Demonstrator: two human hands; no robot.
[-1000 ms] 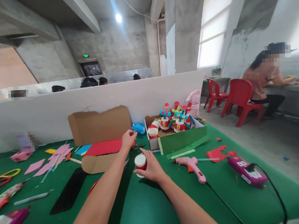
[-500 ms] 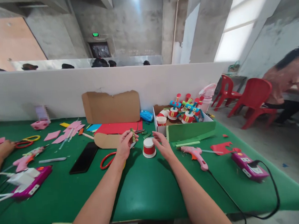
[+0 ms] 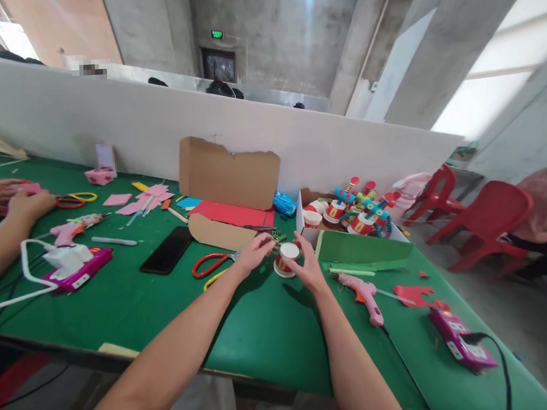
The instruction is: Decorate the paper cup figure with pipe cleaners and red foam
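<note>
A small red and white paper cup point(image 3: 287, 251) stands upside down on the green table. My right hand point(image 3: 310, 267) is round its right side, with the thumb across the front and the fingers behind. Just left of the cup, my left hand point(image 3: 254, 255) pinches a folded paper spring point(image 3: 272, 246), mostly hidden by the fingers. More green folded paper springs point(image 3: 279, 236) lie behind the cup. Red and yellow handled scissors point(image 3: 207, 265) rest beside my left forearm.
A box point(image 3: 358, 240) of cup figures stands at the back right. A pink glue gun point(image 3: 363, 295) and a purple power strip point(image 3: 461, 339) lie right. A black phone point(image 3: 166, 250) and cardboard point(image 3: 220, 230) lie left. Another person's hands point(image 3: 28, 202) work at far left.
My right hand has closed in on the cup. My left hand has brought the paper spring lower, beside the cup. The camera view has tilted and turned left.
</note>
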